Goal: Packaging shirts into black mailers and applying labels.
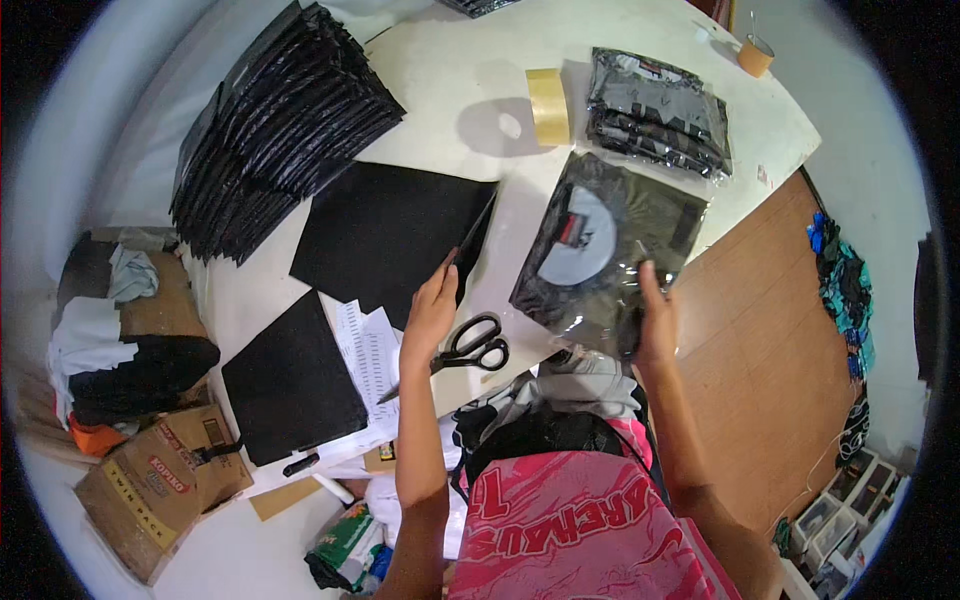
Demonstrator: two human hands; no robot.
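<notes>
My left hand pinches the right edge of a flat black pouch-like sheet, which lies on the white table. That edge is lifted slightly, with a fold showing along it. In my right hand is a clear plastic package holding a folded dark garment with a pale round print. My thumb rests on top of the package, and the other fingers are hidden beneath it. Black-handled scissors lie beside my left wrist, their blades partly covered by my forearm.
A tall stack of shiny black plastic bags stands at the far left. Another black sheet lies over printed papers. Farther back are a tape roll and more packaged garments. A cardboard box sits lower left.
</notes>
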